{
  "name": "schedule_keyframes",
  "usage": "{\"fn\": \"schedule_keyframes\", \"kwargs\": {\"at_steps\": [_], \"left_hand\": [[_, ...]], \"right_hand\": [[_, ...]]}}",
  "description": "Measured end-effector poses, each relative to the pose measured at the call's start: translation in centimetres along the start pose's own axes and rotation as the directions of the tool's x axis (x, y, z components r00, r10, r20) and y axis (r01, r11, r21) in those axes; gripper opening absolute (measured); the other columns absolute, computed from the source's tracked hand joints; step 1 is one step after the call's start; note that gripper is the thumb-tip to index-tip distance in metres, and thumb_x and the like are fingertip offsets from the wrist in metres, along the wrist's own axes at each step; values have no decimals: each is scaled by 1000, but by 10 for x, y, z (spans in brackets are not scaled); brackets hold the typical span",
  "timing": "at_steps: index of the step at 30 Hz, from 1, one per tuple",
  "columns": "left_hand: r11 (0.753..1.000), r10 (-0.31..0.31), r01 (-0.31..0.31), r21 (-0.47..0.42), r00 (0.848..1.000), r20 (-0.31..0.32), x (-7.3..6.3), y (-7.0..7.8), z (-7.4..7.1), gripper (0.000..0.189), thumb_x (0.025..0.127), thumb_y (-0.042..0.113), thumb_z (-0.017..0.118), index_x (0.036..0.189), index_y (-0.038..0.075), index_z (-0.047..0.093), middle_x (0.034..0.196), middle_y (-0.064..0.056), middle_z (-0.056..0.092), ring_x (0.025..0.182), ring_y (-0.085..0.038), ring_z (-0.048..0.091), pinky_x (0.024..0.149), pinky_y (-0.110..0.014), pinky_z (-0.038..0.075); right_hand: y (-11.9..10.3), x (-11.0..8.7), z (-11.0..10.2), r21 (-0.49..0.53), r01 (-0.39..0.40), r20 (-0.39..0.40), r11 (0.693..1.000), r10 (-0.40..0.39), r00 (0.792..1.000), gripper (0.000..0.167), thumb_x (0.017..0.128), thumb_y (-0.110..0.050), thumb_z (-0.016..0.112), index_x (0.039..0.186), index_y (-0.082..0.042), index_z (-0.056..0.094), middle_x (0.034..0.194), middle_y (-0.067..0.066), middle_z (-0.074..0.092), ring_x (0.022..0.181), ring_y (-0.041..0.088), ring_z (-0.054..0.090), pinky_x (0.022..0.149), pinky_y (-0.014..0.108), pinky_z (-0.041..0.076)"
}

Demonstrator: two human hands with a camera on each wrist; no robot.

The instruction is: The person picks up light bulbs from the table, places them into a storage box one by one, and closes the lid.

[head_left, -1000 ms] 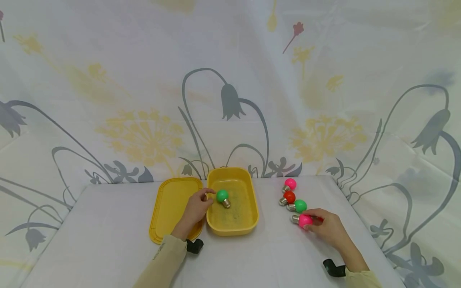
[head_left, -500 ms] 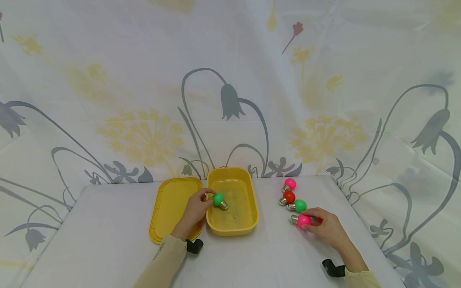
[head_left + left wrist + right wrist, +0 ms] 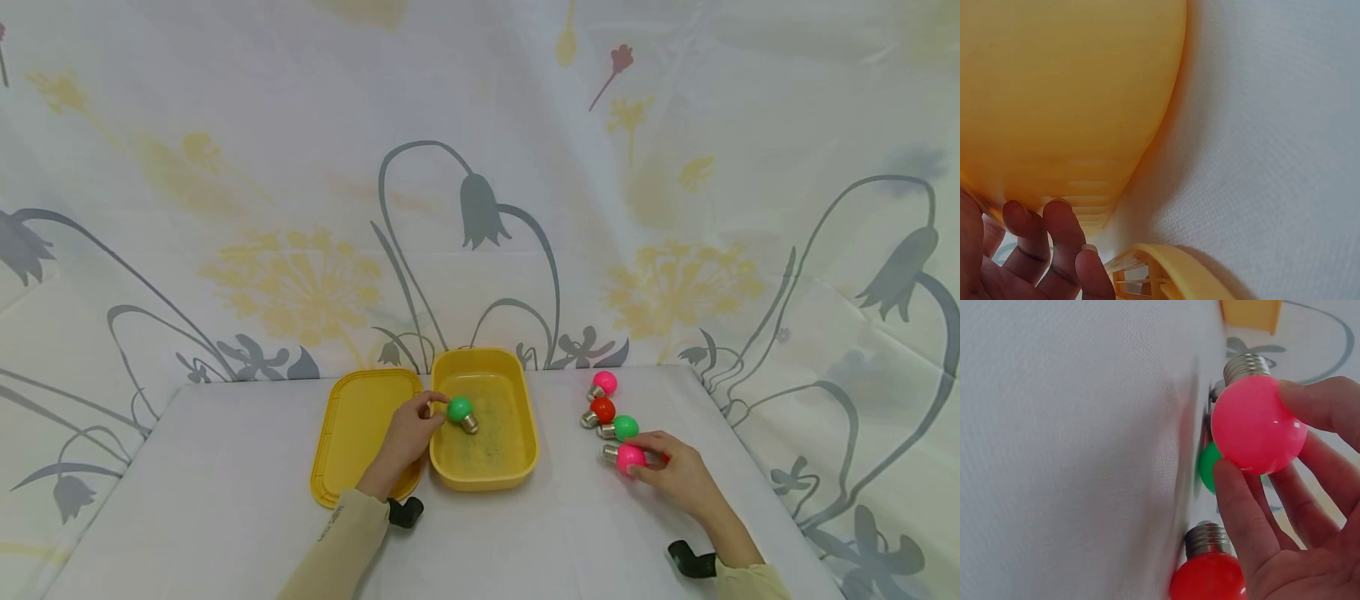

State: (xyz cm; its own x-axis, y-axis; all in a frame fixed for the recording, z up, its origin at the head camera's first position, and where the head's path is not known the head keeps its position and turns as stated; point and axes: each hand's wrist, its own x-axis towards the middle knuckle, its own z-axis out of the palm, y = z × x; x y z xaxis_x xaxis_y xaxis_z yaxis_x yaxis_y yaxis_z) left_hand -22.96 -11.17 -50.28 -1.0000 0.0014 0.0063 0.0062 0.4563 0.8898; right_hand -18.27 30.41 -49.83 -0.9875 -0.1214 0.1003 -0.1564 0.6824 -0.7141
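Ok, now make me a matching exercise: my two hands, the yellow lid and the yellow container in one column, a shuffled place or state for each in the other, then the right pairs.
Column one:
1 Left hand
2 Right hand
3 Yellow lid
4 Yellow container

Column two:
A Holding a pink bulb
B With a green bulb inside
C Fingers against the container
D Lying on the table, left of the container

Right pairs: 1-C, 2-A, 3-D, 4-B
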Motion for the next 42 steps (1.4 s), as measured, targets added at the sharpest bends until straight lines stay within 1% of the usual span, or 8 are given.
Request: {"fn": "schedule_keyframes", "kwargs": {"at_steps": [5, 12, 17, 23, 29, 34, 39, 42], "left_hand": [[1000, -1, 1, -5, 1000, 7, 0, 1, 0, 25, 90, 10, 62, 114, 11, 69, 71, -2, 40, 61, -18, 41, 54, -27, 32], [1000, 1, -1, -8, 1000, 8, 1, 1, -1, 25, 89, 9, 61, 112, 12, 69, 70, -1, 39, 61, -18, 40, 54, -27, 31], [1000, 13, -13, 3, 1000, 1, 0, 1, -1, 24, 89, 9, 61, 111, 13, 69, 70, -1, 39, 61, -18, 40, 54, -27, 31], [1000, 20, -20, 6, 1000, 4, 1, 1, -1, 24, 90, 8, 60, 112, 12, 69, 70, -2, 40, 61, -18, 40, 54, -27, 31], [1000, 22, -22, 11, 1000, 4, 0, 0, -1, 23, 90, 8, 60, 111, 12, 69, 70, -2, 40, 62, -18, 40, 56, -28, 32], [999, 31, -31, 17, 1000, -4, 0, 2, -1, 23, 90, 8, 61, 111, 12, 69, 69, -1, 40, 63, -18, 40, 57, -28, 31], [999, 32, -32, 8, 999, -3, -1, 2, -1, 23, 90, 8, 61, 111, 11, 69, 69, -1, 39, 63, -18, 40, 56, -28, 31], [999, 32, -32, 2, 999, 0, -2, 3, -2, 23, 90, 9, 61, 111, 11, 69, 69, -1, 40, 63, -18, 40, 57, -28, 31]], "right_hand": [[-3, 0, 1, 61, 6, 5, 998, -6, 1000, 37, 79, -3, 81, 114, 1, 70, 114, 13, 64, 111, 37, 59, 88, 41, 53], [-6, 1, 5, 106, 62, -7, 992, -62, 998, 38, 79, -2, 81, 115, 1, 69, 113, 13, 68, 111, 37, 60, 87, 43, 54], [-11, 2, 9, 132, 40, 28, 990, -44, 999, 42, 82, -6, 79, 122, 1, 66, 118, 15, 67, 114, 40, 59, 85, 39, 55], [-14, 4, 16, 128, 43, 35, 991, -48, 998, 42, 83, -8, 79, 123, -3, 67, 116, 11, 68, 112, 35, 61, 89, 42, 53], [-18, 7, 20, 131, 75, 28, 989, -80, 996, 42, 84, -10, 78, 124, -3, 66, 119, 13, 66, 113, 36, 60, 89, 45, 53], [-23, 11, 23, 153, 105, 35, 983, -112, 993, 39, 85, -10, 77, 123, -5, 67, 118, 11, 65, 114, 35, 57, 91, 51, 51], [-28, 15, 27, 160, 103, 25, 982, -108, 994, 37, 85, -14, 78, 120, -10, 68, 118, 7, 64, 114, 32, 57, 91, 50, 52], [-31, 18, 30, 143, 89, 18, 986, -92, 996, 39, 85, -18, 79, 121, -11, 68, 119, 6, 64, 113, 31, 59, 89, 45, 53]]}}
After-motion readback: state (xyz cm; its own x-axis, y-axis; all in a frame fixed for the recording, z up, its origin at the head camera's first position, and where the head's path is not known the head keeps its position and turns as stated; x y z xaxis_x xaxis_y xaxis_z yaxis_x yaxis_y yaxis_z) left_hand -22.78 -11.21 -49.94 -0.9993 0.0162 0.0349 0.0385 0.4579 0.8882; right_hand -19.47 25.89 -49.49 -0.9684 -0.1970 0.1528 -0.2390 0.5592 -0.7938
